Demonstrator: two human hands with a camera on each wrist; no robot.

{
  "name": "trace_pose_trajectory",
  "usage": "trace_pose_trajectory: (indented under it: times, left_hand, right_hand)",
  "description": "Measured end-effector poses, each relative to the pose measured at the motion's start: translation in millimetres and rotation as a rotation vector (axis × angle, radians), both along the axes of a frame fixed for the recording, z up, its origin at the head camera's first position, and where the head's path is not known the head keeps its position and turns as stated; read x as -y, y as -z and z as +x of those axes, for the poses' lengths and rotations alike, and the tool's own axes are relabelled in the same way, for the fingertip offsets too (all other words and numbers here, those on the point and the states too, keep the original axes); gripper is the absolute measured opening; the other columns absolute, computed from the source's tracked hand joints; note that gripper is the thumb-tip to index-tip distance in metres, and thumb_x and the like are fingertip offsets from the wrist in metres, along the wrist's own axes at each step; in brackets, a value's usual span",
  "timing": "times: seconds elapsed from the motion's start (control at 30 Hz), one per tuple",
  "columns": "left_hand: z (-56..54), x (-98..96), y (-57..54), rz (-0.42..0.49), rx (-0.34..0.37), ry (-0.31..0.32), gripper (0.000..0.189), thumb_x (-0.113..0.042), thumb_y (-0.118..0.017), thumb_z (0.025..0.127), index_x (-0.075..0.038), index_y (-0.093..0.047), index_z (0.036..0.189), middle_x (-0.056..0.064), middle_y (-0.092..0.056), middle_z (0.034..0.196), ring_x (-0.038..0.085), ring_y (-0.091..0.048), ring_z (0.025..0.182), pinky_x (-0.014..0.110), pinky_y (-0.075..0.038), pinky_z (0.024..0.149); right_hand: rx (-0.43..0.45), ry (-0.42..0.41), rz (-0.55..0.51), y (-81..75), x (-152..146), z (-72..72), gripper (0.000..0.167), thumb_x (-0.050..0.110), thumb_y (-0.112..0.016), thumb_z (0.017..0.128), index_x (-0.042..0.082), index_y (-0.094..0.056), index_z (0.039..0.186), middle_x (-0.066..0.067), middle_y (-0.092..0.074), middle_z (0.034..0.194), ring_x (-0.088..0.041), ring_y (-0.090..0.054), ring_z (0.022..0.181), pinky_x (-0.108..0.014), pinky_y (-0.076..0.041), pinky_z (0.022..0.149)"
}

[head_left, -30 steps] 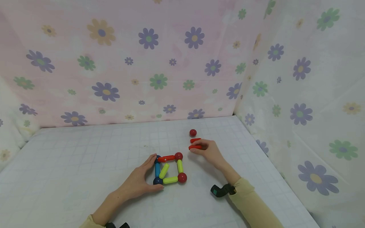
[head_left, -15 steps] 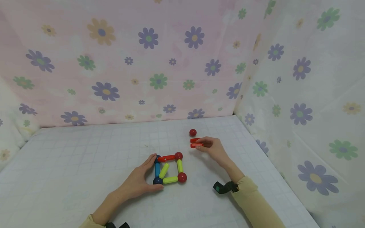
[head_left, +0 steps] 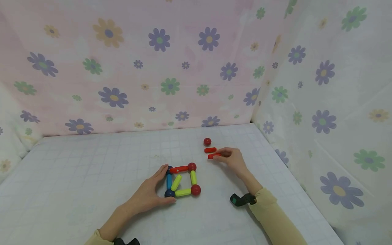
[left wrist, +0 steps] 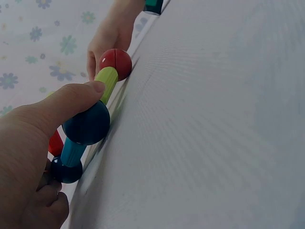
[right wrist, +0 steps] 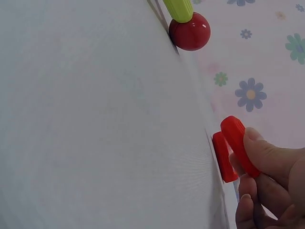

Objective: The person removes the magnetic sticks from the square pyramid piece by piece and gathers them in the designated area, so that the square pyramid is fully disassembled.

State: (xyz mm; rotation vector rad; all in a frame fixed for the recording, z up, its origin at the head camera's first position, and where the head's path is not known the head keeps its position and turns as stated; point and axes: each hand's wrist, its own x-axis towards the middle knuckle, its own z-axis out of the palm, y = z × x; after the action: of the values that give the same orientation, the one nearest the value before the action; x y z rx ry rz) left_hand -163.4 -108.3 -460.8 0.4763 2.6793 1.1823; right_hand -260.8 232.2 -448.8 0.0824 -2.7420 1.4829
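Pinching a red toy rod (right wrist: 237,143), the right hand (head_left: 234,161) is holding it just beside a second red rod (head_left: 210,150) and near a loose red ball (head_left: 207,141), while the left hand (head_left: 149,194) is gripping the blue side (head_left: 169,182) of a ball-and-rod square (head_left: 183,193) that is resting on the white tabletop (head_left: 76,177).

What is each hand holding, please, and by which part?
The right hand pinches a red rod along its sides, leaving its left end free. The left hand grips the frame by two dark blue balls, with thumb and fingers.
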Motion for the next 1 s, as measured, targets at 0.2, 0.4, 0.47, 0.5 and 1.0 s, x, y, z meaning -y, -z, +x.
trace_pose_trajectory:
  times: [0.2, 0.4, 0.47, 0.5, 1.0]
  left_hand:
    - [0.4, -0.3, -0.4, 0.002, 0.005, 0.000, 0.113, -0.059, -0.083, 0.071, -0.019, -0.026, 0.159, -0.002, -0.022, 0.166, 0.027, -0.023, 0.153, 0.060, -0.033, 0.115]
    - [0.7, -0.9, -1.8, -0.015, 0.014, -0.013, 0.113, -0.058, -0.084, 0.070, -0.019, -0.027, 0.159, -0.002, -0.023, 0.166, 0.028, -0.024, 0.153, 0.061, -0.035, 0.113]
    - [0.7, -1.0, -1.8, -0.017, 0.016, -0.014, 0.113, -0.057, -0.084, 0.070, -0.020, -0.027, 0.159, -0.001, -0.023, 0.166, 0.028, -0.024, 0.152, 0.061, -0.035, 0.113]
    - [0.6, -1.0, -1.7, -0.017, 0.015, -0.014, 0.113, -0.057, -0.084, 0.070, -0.020, -0.027, 0.159, -0.001, -0.023, 0.166, 0.028, -0.024, 0.152, 0.061, -0.035, 0.113]
    - [0.7, -1.2, -1.0, -0.013, 0.012, -0.009, 0.113, -0.060, -0.083, 0.071, -0.020, -0.026, 0.160, -0.004, -0.021, 0.166, 0.026, -0.023, 0.153, 0.060, -0.033, 0.115]
  right_hand:
    - [-0.018, -0.006, 0.043, 5.1, -2, -0.3, 0.026, 0.024, -0.079, 0.087, 0.014, -0.076, 0.110, -0.004, -0.074, 0.108, -0.023, -0.062, 0.102, -0.034, -0.053, 0.089]
    - [-0.027, -0.011, 0.061, 6.7, 1, 0.2, 0.027, 0.020, -0.077, 0.089, 0.013, -0.075, 0.114, -0.006, -0.072, 0.114, -0.025, -0.060, 0.106, -0.039, -0.052, 0.094]
    - [-0.026, -0.004, 0.063, 6.6, 1, 0.3, 0.027, 0.018, -0.077, 0.089, 0.012, -0.075, 0.115, -0.007, -0.071, 0.115, -0.025, -0.061, 0.106, -0.040, -0.053, 0.094]
    - [-0.025, -0.002, 0.063, 6.7, 1, 0.3, 0.027, 0.018, -0.077, 0.089, 0.012, -0.075, 0.115, -0.008, -0.071, 0.116, -0.025, -0.061, 0.105, -0.041, -0.053, 0.094]
    - [-0.087, 0.030, 0.065, 12.7, 0, -3.6, 0.028, 0.014, -0.079, 0.086, 0.007, -0.074, 0.112, -0.009, -0.074, 0.107, -0.023, -0.068, 0.099, -0.040, -0.055, 0.092]
